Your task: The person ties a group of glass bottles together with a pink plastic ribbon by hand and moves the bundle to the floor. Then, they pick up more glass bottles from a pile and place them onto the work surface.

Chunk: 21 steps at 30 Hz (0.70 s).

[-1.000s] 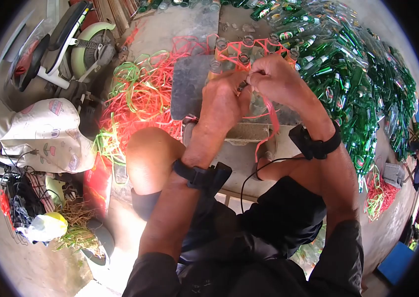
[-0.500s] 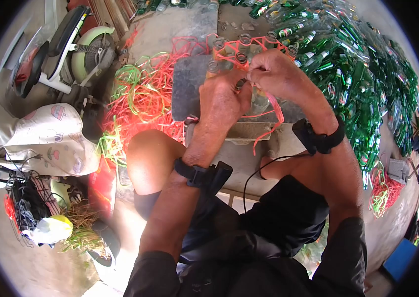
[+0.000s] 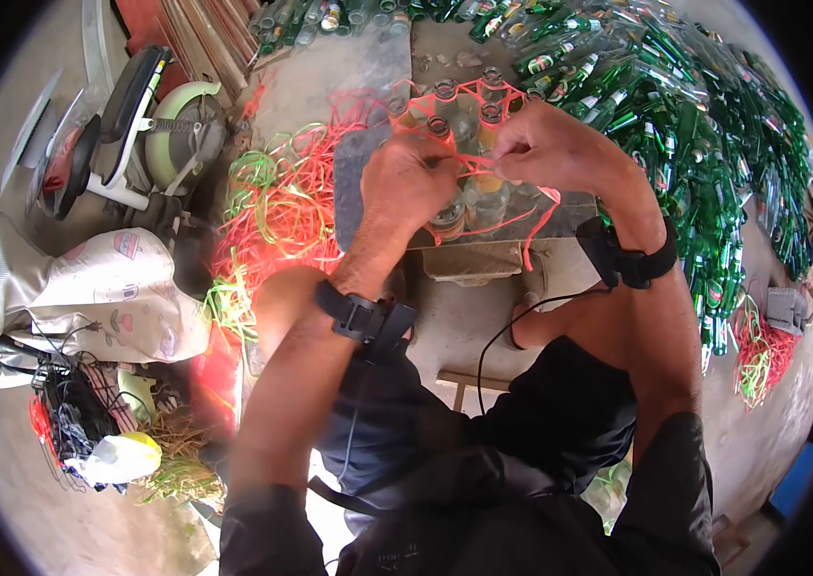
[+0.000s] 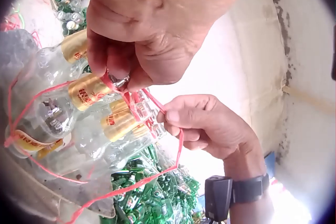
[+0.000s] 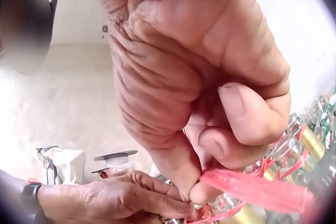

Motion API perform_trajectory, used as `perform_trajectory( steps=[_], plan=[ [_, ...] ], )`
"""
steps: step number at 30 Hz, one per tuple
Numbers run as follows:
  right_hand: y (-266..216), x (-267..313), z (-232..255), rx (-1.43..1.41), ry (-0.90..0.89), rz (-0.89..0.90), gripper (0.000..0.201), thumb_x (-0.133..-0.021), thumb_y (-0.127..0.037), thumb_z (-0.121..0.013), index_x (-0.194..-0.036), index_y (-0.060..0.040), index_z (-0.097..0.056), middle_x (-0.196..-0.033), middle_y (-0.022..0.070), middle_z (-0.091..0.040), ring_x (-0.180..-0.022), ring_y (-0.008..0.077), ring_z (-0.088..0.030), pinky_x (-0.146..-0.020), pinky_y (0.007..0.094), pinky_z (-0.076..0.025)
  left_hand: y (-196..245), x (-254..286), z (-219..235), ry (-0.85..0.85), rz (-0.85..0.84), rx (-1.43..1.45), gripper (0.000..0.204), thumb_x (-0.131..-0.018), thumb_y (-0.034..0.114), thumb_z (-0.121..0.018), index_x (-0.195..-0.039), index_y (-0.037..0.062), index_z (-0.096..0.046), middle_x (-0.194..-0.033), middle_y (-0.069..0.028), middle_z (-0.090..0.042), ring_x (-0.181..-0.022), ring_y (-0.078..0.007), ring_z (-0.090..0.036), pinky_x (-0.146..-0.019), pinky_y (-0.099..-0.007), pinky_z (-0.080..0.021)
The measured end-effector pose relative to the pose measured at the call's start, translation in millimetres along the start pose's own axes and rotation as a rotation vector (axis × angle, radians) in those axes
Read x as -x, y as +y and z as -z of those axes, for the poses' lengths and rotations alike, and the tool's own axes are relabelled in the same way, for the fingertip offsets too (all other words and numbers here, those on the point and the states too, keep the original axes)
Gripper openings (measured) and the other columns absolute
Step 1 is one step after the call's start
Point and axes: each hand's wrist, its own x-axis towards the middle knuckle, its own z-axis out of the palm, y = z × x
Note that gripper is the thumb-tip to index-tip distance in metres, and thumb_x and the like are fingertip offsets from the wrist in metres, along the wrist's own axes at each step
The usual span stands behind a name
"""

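Several clear glass bottles [image 4: 89,134] with gold neck labels stand grouped on a dark slab [image 3: 356,182]. Red plastic strap [image 3: 476,165] runs around their necks and lower down around their bodies. My left hand [image 3: 406,182] pinches the strap close to a bottle's mouth. A short way to the right, my right hand [image 3: 560,149] pinches the same strap between thumb and forefinger, its other fingers curled. Between the two hands the strap looks taut. A loose tail of strap [image 5: 262,190] hangs from the right fingertips. The left fingers partly cover the bottle mouth in the left wrist view.
A large heap of green bottles [image 3: 661,144] lies to the right and back. Left of the slab is a tangle of red and green strap [image 3: 277,211]. A scooter-like vehicle [image 3: 171,125] and a patterned cloth cover [image 3: 123,298] occupy the left side.
My hands were close together over the bottles; now they have drawn apart, the left one moving left, with strap stretched between them. The view has shifted slightly.
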Motion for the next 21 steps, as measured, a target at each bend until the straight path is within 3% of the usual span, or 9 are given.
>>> perform_trajectory(
  steps=[1, 5, 7, 8, 12, 14, 16, 17, 21],
  plan=[
    [1.0, 3.1, 2.7, 0.107, -0.013, -0.026, 0.014, -0.081, -0.009, -0.068, -0.075, 0.0036, -0.066, -0.062, 0.0038, -0.056, -0.057, 0.0103, -0.048, -0.053, 0.0327, -0.039, -2.2, -1.1, 0.3, -0.028, -0.013, 0.05, 0.014, -0.085, 0.021, -0.074, -0.091, 0.0115, -0.083, -0.068, -0.0061, -0.071, -0.059, -0.0113, -0.064, -0.059, -0.0317, -0.051],
    [6.7, 8.0, 4.1, 0.21, 0.072, 0.009, 0.018, -0.082, -0.014, -0.067, -0.075, 0.0033, -0.063, -0.061, 0.0101, -0.051, -0.055, 0.0181, -0.045, -0.054, 0.0374, -0.038, -2.4, -1.5, 1.5, -0.021, -0.014, 0.079, 0.014, -0.085, 0.018, -0.074, -0.089, 0.0078, -0.083, -0.067, -0.0002, -0.07, -0.06, -0.0061, -0.06, -0.058, -0.0289, -0.049],
    [-6.7, 8.5, 3.8, 0.242, 0.165, 0.048, 0.017, -0.078, -0.012, -0.064, -0.073, 0.0037, -0.061, -0.061, 0.0169, -0.049, -0.055, 0.0271, -0.049, -0.055, 0.0415, -0.04, -0.9, -1.0, 2.7, -0.083, 0.103, 0.166, 0.015, -0.078, 0.02, -0.075, -0.088, 0.0105, -0.082, -0.088, -0.0108, -0.076, -0.083, -0.0289, -0.074, -0.077, -0.0394, -0.058],
    [-12.5, 6.6, 2.8, 0.269, 0.257, 0.09, 0.016, -0.075, -0.011, -0.061, -0.07, 0.0042, -0.059, -0.061, 0.0237, -0.047, -0.054, 0.0362, -0.052, -0.055, 0.0456, -0.042, -2.0, -0.5, 1.0, -0.082, 0.105, 0.171, 0.015, -0.078, 0.02, -0.075, -0.088, 0.0105, -0.082, -0.088, -0.0108, -0.076, -0.083, -0.0289, -0.074, -0.077, -0.0394, -0.058],
    [-12.4, -9.2, -3.2, 0.434, 0.365, 0.186, 0.015, -0.075, -0.011, -0.063, -0.069, 0.0028, -0.063, -0.066, 0.0236, -0.056, -0.06, 0.0392, -0.059, -0.058, 0.0475, -0.047, -4.7, 1.8, -7.2, -0.078, 0.178, 0.413, 0.014, -0.081, 0.015, -0.074, -0.086, 0.0036, -0.08, -0.07, -0.0096, -0.072, -0.063, -0.0177, -0.068, -0.062, -0.0345, -0.052],
    [-9.0, -19.3, -5.6, 0.604, 0.447, 0.466, 0.013, -0.076, -0.012, -0.067, -0.069, -0.0008, -0.068, -0.07, 0.02, -0.064, -0.066, 0.0397, -0.066, -0.062, 0.0481, -0.053, -2.9, 2.1, -8.8, -0.078, 0.212, 0.508, 0.014, -0.082, 0.014, -0.073, -0.086, 0.0016, -0.079, -0.064, -0.0085, -0.071, -0.057, -0.0132, -0.064, -0.057, -0.0328, -0.05],
    [-12.1, -30.2, -8.2, 0.586, 0.422, 0.35, 0.015, -0.078, -0.012, -0.067, -0.071, -0.0005, -0.064, -0.071, 0.0205, -0.06, -0.07, 0.0413, -0.063, -0.064, 0.0488, -0.05, -4.2, 3.3, -9.5, -0.117, 0.237, 0.619, 0.015, -0.087, 0.013, -0.072, -0.081, 0.0006, -0.077, -0.069, 0.0026, -0.065, -0.063, -0.0044, -0.053, -0.056, -0.0252, -0.041],
    [-12.3, -33.2, -9.7, 0.567, 0.402, 0.232, 0.017, -0.081, -0.013, -0.068, -0.072, -0.0003, -0.06, -0.071, 0.021, -0.056, -0.073, 0.043, -0.06, -0.067, 0.0495, -0.048, -4.8, 3.4, -10.4, -0.116, 0.242, 0.622, 0.015, -0.087, 0.013, -0.072, -0.081, 0.0006, -0.077, -0.069, 0.0026, -0.065, -0.063, -0.0044, -0.053, -0.056, -0.0252, -0.041],
    [-2.7, -41.0, -20.5, 0.578, 0.341, 0.245, 0.013, -0.08, -0.009, -0.066, -0.073, -0.0008, -0.06, -0.075, 0.0199, -0.06, -0.072, 0.0437, -0.06, -0.065, 0.05, -0.048, -2.1, 2.6, -13.1, -0.067, 0.223, 0.59, 0.015, -0.086, 0.013, -0.071, -0.082, 0.0, -0.077, -0.069, 0.0024, -0.064, -0.064, -0.0048, -0.053, -0.057, -0.0255, -0.042]
  ],
)
